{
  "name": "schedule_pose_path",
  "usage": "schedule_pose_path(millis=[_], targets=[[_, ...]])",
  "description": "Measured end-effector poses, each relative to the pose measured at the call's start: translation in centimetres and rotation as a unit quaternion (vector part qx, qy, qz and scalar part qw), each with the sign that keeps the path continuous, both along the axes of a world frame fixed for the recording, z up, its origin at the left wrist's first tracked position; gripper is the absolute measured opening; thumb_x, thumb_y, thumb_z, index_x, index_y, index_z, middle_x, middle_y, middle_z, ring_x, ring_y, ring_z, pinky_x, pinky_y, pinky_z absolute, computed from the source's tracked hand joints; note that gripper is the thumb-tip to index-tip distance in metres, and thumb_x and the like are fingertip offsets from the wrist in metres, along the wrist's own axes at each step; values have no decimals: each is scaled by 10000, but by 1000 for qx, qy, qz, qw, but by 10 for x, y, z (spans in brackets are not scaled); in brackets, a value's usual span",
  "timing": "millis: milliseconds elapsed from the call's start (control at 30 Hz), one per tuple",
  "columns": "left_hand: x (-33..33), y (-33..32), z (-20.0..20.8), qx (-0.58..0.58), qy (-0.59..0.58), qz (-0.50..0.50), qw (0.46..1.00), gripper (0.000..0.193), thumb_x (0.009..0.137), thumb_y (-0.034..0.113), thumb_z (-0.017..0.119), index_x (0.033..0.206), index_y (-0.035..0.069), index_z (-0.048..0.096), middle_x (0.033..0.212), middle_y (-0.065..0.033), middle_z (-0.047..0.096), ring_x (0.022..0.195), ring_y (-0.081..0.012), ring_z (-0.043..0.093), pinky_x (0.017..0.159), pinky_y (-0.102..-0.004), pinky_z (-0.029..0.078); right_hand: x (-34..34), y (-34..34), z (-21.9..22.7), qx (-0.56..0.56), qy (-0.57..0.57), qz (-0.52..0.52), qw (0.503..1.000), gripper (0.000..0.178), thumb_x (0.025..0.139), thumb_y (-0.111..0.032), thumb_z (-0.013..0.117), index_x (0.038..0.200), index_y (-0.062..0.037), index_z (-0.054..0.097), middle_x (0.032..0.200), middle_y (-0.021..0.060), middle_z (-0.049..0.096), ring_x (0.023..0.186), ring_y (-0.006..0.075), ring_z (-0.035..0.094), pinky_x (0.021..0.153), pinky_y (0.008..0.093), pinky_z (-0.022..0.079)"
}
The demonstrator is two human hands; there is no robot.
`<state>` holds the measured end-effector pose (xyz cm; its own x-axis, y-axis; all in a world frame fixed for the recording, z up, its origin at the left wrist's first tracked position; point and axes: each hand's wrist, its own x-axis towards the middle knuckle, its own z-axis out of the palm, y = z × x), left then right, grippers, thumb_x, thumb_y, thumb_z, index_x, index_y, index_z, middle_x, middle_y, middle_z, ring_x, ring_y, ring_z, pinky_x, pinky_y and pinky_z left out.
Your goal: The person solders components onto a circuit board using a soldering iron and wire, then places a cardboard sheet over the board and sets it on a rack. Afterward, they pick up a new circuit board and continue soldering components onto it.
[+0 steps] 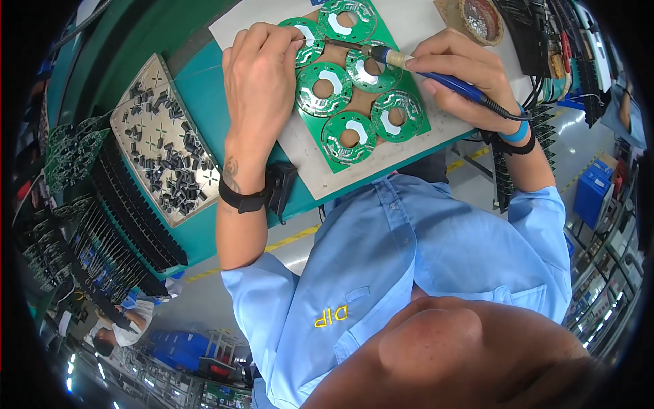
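Observation:
My right hand (470, 71) grips a soldering iron (458, 84) with a blue handle and a pale sleeve. The iron's tip reaches left over a green panel of several round circuit boards (323, 88), each with a central hole and a white patch. At the upper left board, my left hand (259, 85) is closed in a pinch close to that tip. A thin line like solder wire (204, 70) runs from the left into this hand; the part inside the fingers is hidden. The panel lies on a pale sheet (306, 160).
Left of my left forearm, a metal tray (160, 136) holds many loose black cylindrical components. Racks of boards (102, 238) stand beyond it. A round tub of metallic bits (481, 20) sits at the upper right. Blue bins (593, 191) and another person (126, 324) are farther off.

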<state>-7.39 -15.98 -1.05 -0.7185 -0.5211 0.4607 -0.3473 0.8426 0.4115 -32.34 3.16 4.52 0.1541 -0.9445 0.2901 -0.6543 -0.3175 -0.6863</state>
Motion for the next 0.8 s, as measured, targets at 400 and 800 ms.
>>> schedule_pose_path(millis=[400, 800], targets=[[-3, 0, -1, 27, 19, -25, 999, 121, 863, 41, 781, 984, 38, 779, 952, -92, 703, 935, -315, 666, 853, -444, 532, 9, 2, 3, -9, 39, -8, 999, 324, 863, 15, 746, 1185, -2, 775, 1109, 137, 711, 970, 262, 698, 818, 345, 558], [-1, 4, 4, 27, 31, -11, 999, 99, 884, 43, 769, 979, 23, 749, 947, -112, 700, 908, -337, 680, 802, -451, 555, 18, 4, 7, -55, 75, 15, 996, 327, 883, 17, 751, 1210, 20, 751, 1116, 145, 701, 952, 293, 669, 801, 375, 536]])
